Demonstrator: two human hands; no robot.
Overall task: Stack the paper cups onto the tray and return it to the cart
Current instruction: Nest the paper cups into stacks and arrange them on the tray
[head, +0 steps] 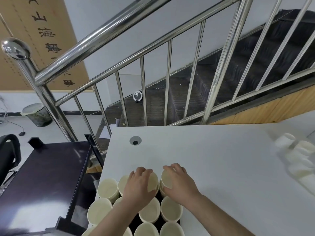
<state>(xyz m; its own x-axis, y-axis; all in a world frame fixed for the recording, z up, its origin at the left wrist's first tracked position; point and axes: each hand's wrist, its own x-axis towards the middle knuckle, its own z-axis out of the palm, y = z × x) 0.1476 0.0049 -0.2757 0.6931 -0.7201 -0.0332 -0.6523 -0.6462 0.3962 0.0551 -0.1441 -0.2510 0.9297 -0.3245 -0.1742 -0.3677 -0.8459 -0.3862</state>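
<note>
Several cream paper cups stand upright in rows on a black tray at the near left of the white table. My left hand grips the rim of a cup in the far row. My right hand holds another cup, tilted toward me, just above a cup at the tray's far right corner. The black cart stands left of the table, its top shelf bare. More white cups lie blurred at the table's right edge.
A steel stair railing and dark stairs rise behind the table. A cable hole sits in the table's far left. A lined bin stands on the floor and a black chair is left of the cart.
</note>
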